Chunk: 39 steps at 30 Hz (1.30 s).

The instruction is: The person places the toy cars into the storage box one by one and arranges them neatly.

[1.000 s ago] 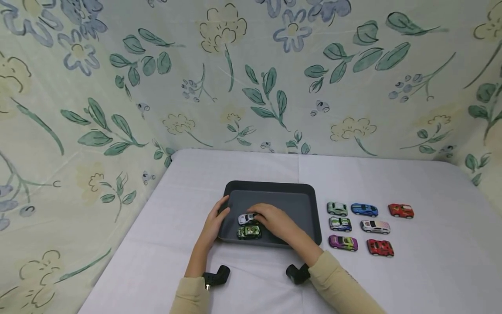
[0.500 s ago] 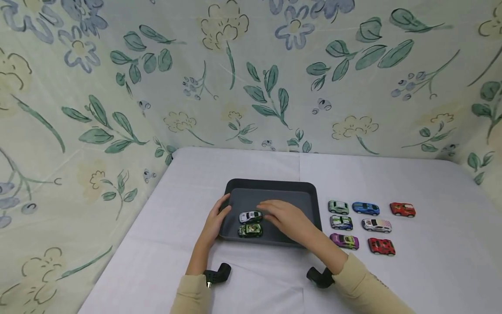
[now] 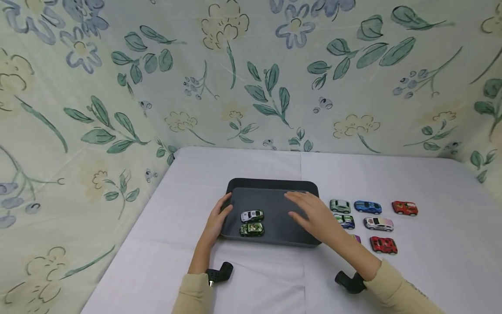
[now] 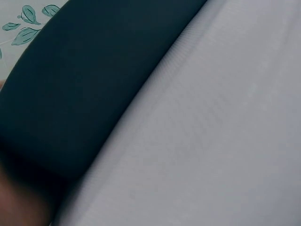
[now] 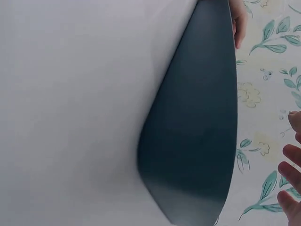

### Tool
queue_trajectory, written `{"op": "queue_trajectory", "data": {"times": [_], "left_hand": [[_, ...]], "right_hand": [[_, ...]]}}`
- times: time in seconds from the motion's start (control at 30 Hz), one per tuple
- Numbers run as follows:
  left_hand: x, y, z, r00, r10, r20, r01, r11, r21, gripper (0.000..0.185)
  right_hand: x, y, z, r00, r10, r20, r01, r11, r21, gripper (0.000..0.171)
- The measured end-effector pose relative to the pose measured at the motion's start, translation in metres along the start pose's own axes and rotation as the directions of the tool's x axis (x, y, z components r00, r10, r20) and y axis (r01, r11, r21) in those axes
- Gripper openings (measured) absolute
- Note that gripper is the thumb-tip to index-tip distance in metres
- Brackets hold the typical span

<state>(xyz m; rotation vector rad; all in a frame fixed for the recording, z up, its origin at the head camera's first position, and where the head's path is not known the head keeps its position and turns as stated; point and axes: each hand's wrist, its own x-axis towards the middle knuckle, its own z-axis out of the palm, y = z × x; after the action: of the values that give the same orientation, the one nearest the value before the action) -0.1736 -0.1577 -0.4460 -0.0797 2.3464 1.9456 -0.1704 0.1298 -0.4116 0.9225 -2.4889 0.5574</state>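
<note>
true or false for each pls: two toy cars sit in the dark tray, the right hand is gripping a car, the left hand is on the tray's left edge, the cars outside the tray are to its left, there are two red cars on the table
1. Two toy cars sit in the dark tray: true, a white car and a green car.
2. The right hand is gripping a car: false, its fingers are spread above the tray's right part and hold nothing.
3. The left hand is on the tray's left edge: true.
4. The cars outside the tray are to its left: false, they lie on the table to its right.
5. Two red cars are on the table: true, one at the far right and one nearer.
</note>
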Motion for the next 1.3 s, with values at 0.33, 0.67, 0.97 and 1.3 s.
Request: {"op": "queue_trajectory", "data": {"times": [0.33, 0.67, 0.97, 1.3], "left_hand": [[0.0, 0.0, 0.001, 1.0, 0.004, 0.004, -0.004, 1.0, -0.006, 0.047], [0.003, -0.004, 0.0, 0.999, 0.027, 0.016, -0.027, 0.999, -0.021, 0.047], [0.003, -0.005, 0.0, 1.0, 0.025, 0.015, -0.024, 0.999, -0.027, 0.047], [0.003, -0.005, 0.0, 1.0, 0.018, 0.018, -0.018, 0.999, -0.027, 0.048]], "right_hand": [[-0.022, 0.019, -0.016, 0.992, 0.12, 0.025, -0.12, 0.993, -0.021, 0.055], [-0.045, 0.036, -0.03, 0.98, 0.197, 0.014, -0.196, 0.978, -0.067, 0.059], [-0.074, 0.053, -0.037, 0.967, 0.248, -0.055, -0.25, 0.967, -0.042, 0.061], [-0.095, 0.066, -0.05, 0.927, 0.375, 0.002, -0.375, 0.926, -0.042, 0.056]]}}
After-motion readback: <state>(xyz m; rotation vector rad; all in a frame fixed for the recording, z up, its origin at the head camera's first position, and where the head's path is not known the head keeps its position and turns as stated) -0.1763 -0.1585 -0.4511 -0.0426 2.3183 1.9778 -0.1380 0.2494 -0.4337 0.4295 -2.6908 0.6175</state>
